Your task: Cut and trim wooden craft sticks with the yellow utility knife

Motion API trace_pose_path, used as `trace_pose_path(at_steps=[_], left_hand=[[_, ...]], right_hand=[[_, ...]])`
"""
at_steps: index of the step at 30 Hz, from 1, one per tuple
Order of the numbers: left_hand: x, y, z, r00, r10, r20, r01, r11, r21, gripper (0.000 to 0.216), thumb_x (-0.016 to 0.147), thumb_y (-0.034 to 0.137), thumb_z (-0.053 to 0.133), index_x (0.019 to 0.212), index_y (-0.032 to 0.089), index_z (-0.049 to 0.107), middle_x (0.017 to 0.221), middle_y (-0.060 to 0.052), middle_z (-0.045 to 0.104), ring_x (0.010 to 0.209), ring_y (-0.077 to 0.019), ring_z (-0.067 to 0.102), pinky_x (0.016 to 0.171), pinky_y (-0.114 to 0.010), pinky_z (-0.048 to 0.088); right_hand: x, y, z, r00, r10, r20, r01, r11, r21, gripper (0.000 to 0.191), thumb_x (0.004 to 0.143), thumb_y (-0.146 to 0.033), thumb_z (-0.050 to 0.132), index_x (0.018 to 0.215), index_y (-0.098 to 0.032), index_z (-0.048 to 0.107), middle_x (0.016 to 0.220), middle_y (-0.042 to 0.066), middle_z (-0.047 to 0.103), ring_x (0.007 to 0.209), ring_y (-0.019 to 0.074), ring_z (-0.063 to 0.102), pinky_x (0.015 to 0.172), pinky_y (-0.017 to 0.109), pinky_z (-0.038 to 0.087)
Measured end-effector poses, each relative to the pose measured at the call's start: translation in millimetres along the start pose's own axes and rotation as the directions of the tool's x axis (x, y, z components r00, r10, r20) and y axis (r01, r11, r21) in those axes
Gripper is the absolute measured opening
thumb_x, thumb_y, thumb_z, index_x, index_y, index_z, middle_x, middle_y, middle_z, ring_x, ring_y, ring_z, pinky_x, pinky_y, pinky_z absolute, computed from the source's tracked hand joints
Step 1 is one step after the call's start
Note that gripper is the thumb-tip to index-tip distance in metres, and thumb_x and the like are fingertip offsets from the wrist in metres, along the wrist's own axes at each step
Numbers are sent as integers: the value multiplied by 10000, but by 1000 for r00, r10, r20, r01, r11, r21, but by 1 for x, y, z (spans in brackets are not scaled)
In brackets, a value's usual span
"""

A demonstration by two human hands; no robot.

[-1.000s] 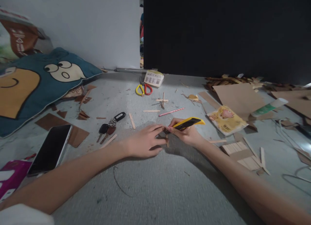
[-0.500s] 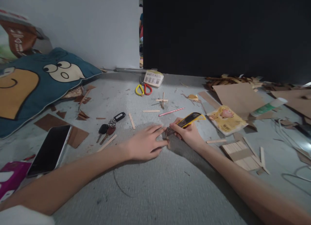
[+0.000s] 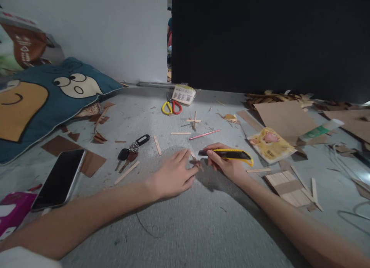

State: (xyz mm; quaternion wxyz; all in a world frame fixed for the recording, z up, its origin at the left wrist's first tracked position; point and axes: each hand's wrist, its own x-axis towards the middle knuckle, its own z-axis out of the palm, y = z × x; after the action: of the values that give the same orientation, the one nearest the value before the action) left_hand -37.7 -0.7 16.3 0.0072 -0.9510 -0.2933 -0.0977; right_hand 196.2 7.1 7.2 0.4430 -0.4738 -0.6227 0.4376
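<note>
My right hand (image 3: 227, 166) grips a yellow and black utility knife (image 3: 231, 154), held nearly level just above the table with its blade end pointing left. My left hand (image 3: 175, 175) rests on the table, its fingertips holding down a small wooden craft stick (image 3: 193, 155) that lies slanted between my hands. Part of this stick is hidden by the fingers. Beyond the hands lie a loose craft stick (image 3: 180, 134), a red and white striped pencil (image 3: 205, 134) and a small cross-shaped assembly of sticks (image 3: 194, 120).
Left are keys (image 3: 128, 154), a phone (image 3: 59, 179), cardboard scraps (image 3: 92, 156) and a blue cushion (image 3: 58, 102). Scissors (image 3: 172, 107) lie at the back. Right are a yellow packet (image 3: 271, 144), a banded stack of craft sticks (image 3: 286, 187) and a glue stick (image 3: 322, 130).
The knife has come up off the stick and turned from slanting to nearly level, its blade end now clear of the left fingers. My left hand has shifted slightly left.
</note>
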Motion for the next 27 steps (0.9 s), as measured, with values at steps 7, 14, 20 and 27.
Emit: trace_pose_path(at_steps=[7,14,20,27], left_hand=[[-2,2,2,1000,-23,-5,23,999,-38,348,1013,298,599,1317,149,680,1535,-228,532,1446,-399,494,1174,-563,454],[-2,1,5,1000,-13,-18,12,999,-43,384,1012,298,606,1363,148,652,1535,-224,532,1460,-394,476,1194,-561,432],[-3,1,5,1000,-8,-16,7,1000,-18,379,1020,308,586,1351,137,654,1511,-226,540,1445,-392,487,1184,-550,443],[-2,1,4,1000,2,-29,-3,1000,-21,390,1017,297,576,1372,146,637,1482,-209,552,1433,-373,488,1185,-544,436]], right_hand=[[-3,-1,-1,996,-32,81,35,999,-36,399,1015,-586,583,1012,-215,731,637,0,667,469,129,561,470,269,445],[-5,0,-1,988,-89,122,108,981,-160,390,1043,-559,542,1020,-215,725,645,-5,686,483,124,590,511,265,471],[-7,1,-2,979,-145,142,172,964,-202,349,1067,-498,529,1019,-218,733,655,-7,698,503,123,613,535,258,490],[-9,2,0,896,-406,181,444,823,-353,248,1097,-323,489,1090,-227,718,884,57,758,757,172,724,701,295,565]])
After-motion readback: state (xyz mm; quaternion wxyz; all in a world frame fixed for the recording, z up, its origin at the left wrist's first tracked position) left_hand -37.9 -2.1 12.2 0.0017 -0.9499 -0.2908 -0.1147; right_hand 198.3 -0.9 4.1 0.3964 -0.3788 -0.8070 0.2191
